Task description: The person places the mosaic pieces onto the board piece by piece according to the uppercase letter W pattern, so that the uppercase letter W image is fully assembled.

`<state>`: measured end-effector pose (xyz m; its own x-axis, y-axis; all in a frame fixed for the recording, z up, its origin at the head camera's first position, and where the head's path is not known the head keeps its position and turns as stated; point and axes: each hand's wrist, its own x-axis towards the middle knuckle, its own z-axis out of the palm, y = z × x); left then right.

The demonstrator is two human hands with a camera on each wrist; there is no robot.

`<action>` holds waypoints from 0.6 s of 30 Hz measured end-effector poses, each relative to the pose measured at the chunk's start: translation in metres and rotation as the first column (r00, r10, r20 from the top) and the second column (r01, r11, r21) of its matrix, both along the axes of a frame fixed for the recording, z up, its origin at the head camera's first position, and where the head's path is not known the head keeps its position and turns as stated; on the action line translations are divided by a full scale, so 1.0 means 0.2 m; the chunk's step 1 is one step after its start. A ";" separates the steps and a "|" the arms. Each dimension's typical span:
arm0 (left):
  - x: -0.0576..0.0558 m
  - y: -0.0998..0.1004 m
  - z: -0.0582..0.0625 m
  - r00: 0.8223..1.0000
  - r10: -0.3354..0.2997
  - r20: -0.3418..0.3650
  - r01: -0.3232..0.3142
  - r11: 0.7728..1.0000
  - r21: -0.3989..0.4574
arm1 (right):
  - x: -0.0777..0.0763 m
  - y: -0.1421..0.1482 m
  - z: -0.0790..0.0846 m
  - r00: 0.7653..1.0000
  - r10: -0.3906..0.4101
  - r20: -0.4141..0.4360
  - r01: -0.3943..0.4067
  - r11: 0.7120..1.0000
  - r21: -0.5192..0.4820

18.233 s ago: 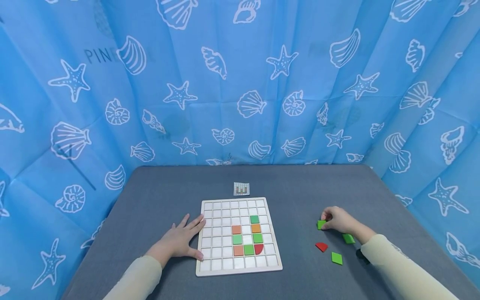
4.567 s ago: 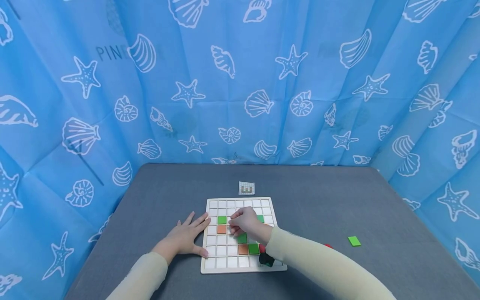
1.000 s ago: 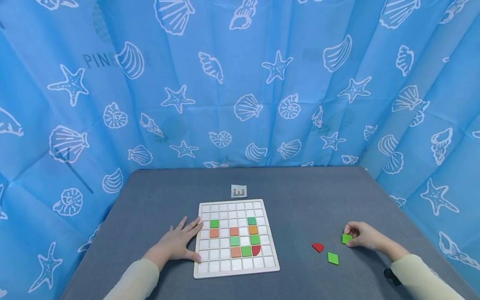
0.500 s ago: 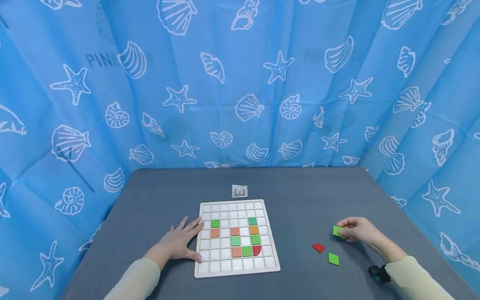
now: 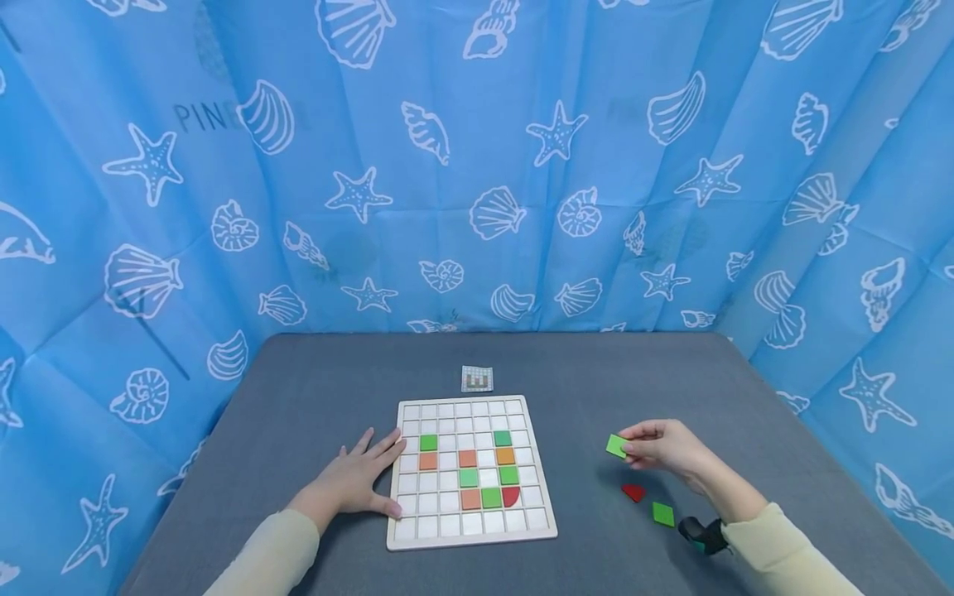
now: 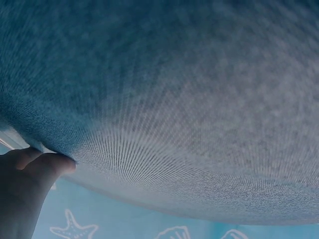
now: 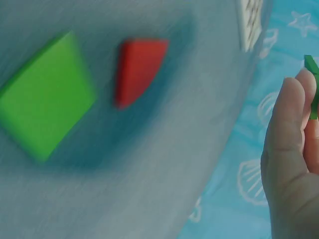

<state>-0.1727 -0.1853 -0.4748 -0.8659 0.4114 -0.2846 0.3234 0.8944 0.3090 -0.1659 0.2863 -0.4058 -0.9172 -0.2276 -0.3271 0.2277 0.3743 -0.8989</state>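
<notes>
My right hand (image 5: 667,449) pinches a green square tile (image 5: 616,445) above the table, to the right of the white grid board (image 5: 417,527). Below that hand lie a red quarter-circle tile (image 5: 633,492) and another green tile (image 5: 662,514); both also show, blurred, in the right wrist view. My left hand (image 5: 356,478) rests with spread fingers on the board's left edge. Several tiles sit in the board's cells: a green one (image 5: 428,443) over an orange one (image 5: 428,461) at left, and a U-shaped group of green, orange and red at right.
A small printed card (image 5: 477,379) with a grid pattern lies behind the board. The grey table (image 5: 335,372) ends at a blue curtain (image 5: 447,165) with white shells and starfish. A dark wrist strap (image 5: 701,536) hangs at the right sleeve.
My right hand has picked the green tile up at the far right and carried it left toward the board. The left hand keeps its place. Earlier, a green and an orange tile joined the board's left.
</notes>
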 end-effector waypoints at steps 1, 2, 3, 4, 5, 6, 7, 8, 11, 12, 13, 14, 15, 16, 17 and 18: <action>0.00 0.00 0.00 1.000 0.001 0.000 -0.001 1.000 -0.002 | 0.00 -0.02 0.00 1.000 0.011 -0.005 -0.011 1.000 -0.009; 0.00 0.00 0.00 1.000 0.000 0.000 0.000 1.000 -0.001 | 0.00 -0.04 0.00 1.000 0.013 -0.006 -0.013 1.000 -0.013; 0.00 0.00 0.00 1.000 -0.001 -0.001 0.001 1.000 0.000 | 0.00 -0.06 0.01 1.000 0.020 -0.010 -0.021 1.000 -0.016; 0.00 0.00 0.00 1.000 -0.001 -0.004 0.001 1.000 -0.003 | 0.00 -0.08 0.01 1.000 0.021 -0.011 -0.021 1.000 -0.020; 0.00 0.00 0.00 1.000 -0.002 -0.007 0.002 1.000 -0.005 | -0.01 -0.09 0.01 1.000 0.020 -0.013 -0.021 1.000 -0.021; 0.00 0.00 0.01 1.000 -0.003 -0.009 0.003 1.000 -0.007 | -0.01 -0.11 0.01 1.000 0.020 -0.014 -0.021 0.999 -0.024; 0.00 0.00 0.01 1.000 -0.003 -0.008 0.003 1.000 -0.010 | -0.01 -0.12 0.01 1.000 0.022 -0.016 -0.023 0.999 -0.026; 0.00 0.00 0.01 1.000 -0.004 -0.008 0.004 1.000 -0.013 | -0.02 -0.14 0.01 1.000 0.017 -0.013 -0.017 0.999 -0.029; 0.00 0.00 0.01 1.000 -0.007 -0.005 0.007 1.000 -0.012 | -0.03 -0.18 0.01 1.000 0.017 -0.004 -0.017 0.999 -0.042; 0.00 0.00 0.01 1.000 -0.007 -0.003 0.007 1.000 -0.009 | -0.03 -0.19 0.01 1.000 0.017 0.000 -0.017 0.999 -0.046; 0.00 0.00 0.01 1.000 -0.007 -0.002 0.007 1.000 -0.008 | -0.03 -0.21 0.00 1.000 0.017 0.004 -0.017 0.999 -0.047; 0.00 0.00 0.01 1.000 -0.008 -0.003 0.008 1.000 -0.006 | -0.03 -0.23 0.00 1.000 0.018 0.008 -0.018 0.999 -0.051; 0.00 0.00 0.01 1.000 -0.007 -0.002 0.007 1.000 -0.005 | -0.03 -0.24 -0.01 1.000 0.017 0.014 -0.016 0.998 -0.054; 0.00 0.00 0.01 1.000 -0.007 -0.001 0.007 1.000 -0.004 | -0.03 -0.26 -0.01 1.000 0.019 0.015 -0.018 0.998 -0.058; 0.00 0.00 0.01 1.000 -0.006 0.001 0.006 1.000 -0.004 | -0.03 -0.28 -0.01 1.000 0.016 0.016 -0.015 0.998 -0.059; 0.00 0.00 0.01 1.000 -0.005 0.003 0.005 1.000 -0.006 | -0.04 -0.30 -0.02 1.000 0.016 0.015 -0.015 0.998 -0.060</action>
<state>-0.1722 -0.1848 -0.4724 -0.8630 0.4140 -0.2897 0.3267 0.8945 0.3050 -0.1729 0.2272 -0.4098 -0.9084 -0.2611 -0.3265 0.2362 0.3238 -0.9162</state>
